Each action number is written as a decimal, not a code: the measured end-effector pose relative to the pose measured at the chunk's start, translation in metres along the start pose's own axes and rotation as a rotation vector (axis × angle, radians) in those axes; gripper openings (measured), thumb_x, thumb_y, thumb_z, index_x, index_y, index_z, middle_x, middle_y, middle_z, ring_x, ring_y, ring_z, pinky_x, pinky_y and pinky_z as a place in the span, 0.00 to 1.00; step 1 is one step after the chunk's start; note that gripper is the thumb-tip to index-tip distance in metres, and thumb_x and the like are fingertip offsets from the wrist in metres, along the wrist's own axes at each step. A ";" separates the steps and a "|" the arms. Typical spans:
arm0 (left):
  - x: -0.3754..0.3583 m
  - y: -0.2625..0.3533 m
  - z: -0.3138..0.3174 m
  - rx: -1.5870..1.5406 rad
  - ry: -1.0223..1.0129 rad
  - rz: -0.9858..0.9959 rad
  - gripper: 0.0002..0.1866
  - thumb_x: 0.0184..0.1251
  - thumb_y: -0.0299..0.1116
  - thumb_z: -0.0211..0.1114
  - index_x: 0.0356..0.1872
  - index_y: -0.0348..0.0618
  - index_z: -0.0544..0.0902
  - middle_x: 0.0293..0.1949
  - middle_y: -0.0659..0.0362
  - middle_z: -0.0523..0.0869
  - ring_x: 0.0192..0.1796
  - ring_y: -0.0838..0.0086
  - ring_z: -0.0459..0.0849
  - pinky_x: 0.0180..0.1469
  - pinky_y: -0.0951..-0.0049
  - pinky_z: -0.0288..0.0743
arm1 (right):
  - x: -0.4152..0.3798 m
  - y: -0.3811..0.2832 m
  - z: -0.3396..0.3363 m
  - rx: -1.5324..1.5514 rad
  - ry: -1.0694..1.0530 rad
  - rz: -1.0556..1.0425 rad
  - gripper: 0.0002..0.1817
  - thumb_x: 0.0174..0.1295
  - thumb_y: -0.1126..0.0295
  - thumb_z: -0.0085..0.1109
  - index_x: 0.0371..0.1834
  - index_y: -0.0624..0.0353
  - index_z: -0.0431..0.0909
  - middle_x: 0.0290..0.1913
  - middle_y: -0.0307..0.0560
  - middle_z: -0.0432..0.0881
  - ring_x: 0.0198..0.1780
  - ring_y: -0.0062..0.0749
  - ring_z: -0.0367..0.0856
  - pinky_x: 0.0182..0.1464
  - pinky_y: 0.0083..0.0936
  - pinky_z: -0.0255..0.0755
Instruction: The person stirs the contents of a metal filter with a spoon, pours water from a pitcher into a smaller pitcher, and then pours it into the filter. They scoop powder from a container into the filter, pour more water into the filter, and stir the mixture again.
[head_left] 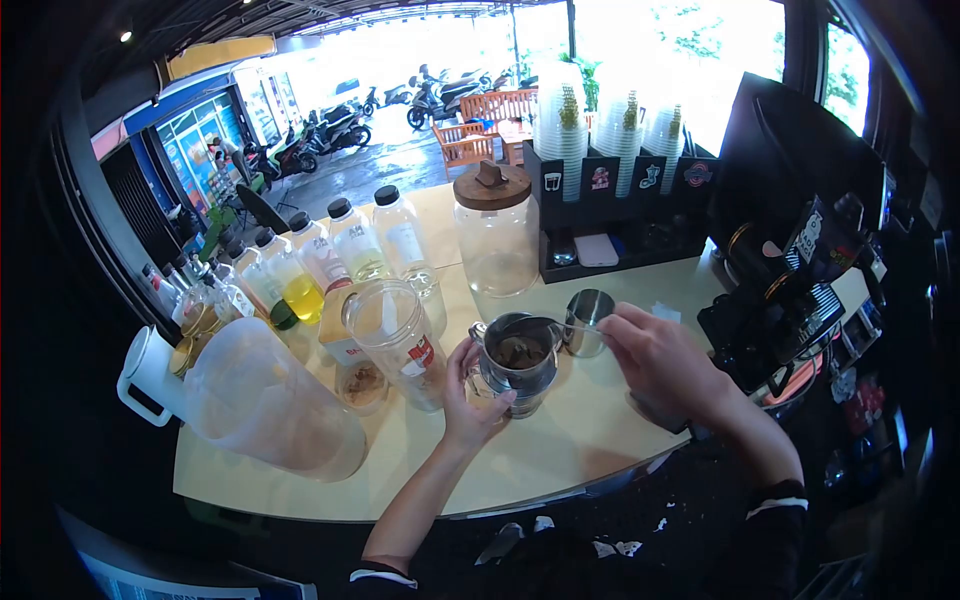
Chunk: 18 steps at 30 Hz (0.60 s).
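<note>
My left hand (472, 400) is wrapped around the side of a metal cup (545, 378) near the counter's front edge. The cup has small side handles and seems to sit on a clear glass vessel, largely hidden. Dark contents (520, 350) show inside it. In my right hand (665, 360), pinched between thumb and fingers, is a thin metal spoon (578, 327). Its shaft slants left over the cup's rim, and its far end reaches into the cup. Just behind, to the right, stands a shiny steel cup (590, 310).
On the left stand a big translucent pitcher (270, 400), a tall clear jar (385, 320) and several black-capped bottles (355, 240). A wooden-lidded glass jar (497, 240) stands behind, beside a black rack (625, 225) of stacked plastic cups. Dark equipment (760, 300) occupies the right side.
</note>
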<state>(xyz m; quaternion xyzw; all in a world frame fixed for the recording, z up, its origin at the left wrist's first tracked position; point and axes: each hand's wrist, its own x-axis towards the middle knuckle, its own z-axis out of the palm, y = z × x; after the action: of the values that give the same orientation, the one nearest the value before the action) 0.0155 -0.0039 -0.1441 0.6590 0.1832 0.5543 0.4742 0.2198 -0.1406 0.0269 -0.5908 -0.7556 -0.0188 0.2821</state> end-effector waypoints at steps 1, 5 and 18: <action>-0.001 0.001 0.001 -0.012 0.009 -0.013 0.50 0.45 0.41 0.79 0.68 0.33 0.58 0.62 0.46 0.71 0.66 0.61 0.69 0.69 0.61 0.60 | 0.007 -0.004 -0.002 -0.077 -0.064 -0.023 0.04 0.59 0.79 0.52 0.37 0.66 0.70 0.35 0.56 0.75 0.34 0.55 0.80 0.36 0.44 0.74; 0.000 0.005 0.000 0.031 -0.019 -0.003 0.51 0.46 0.39 0.79 0.69 0.35 0.56 0.64 0.47 0.68 0.68 0.62 0.67 0.70 0.60 0.59 | 0.031 -0.018 0.001 -0.137 -0.134 -0.131 0.05 0.57 0.78 0.56 0.32 0.66 0.69 0.33 0.53 0.76 0.32 0.53 0.81 0.32 0.44 0.73; 0.024 0.081 0.006 0.801 -0.122 0.255 0.52 0.43 0.48 0.80 0.68 0.40 0.61 0.63 0.51 0.71 0.67 0.55 0.67 0.69 0.54 0.56 | 0.034 -0.023 0.014 0.096 0.039 -0.358 0.08 0.59 0.74 0.59 0.39 0.63 0.72 0.31 0.50 0.77 0.32 0.46 0.80 0.32 0.37 0.74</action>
<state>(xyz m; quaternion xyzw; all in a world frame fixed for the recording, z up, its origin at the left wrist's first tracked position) 0.0054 -0.0272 -0.0633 0.8402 0.2727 0.4535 0.1179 0.1880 -0.1123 0.0372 -0.4324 -0.8430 -0.0439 0.3169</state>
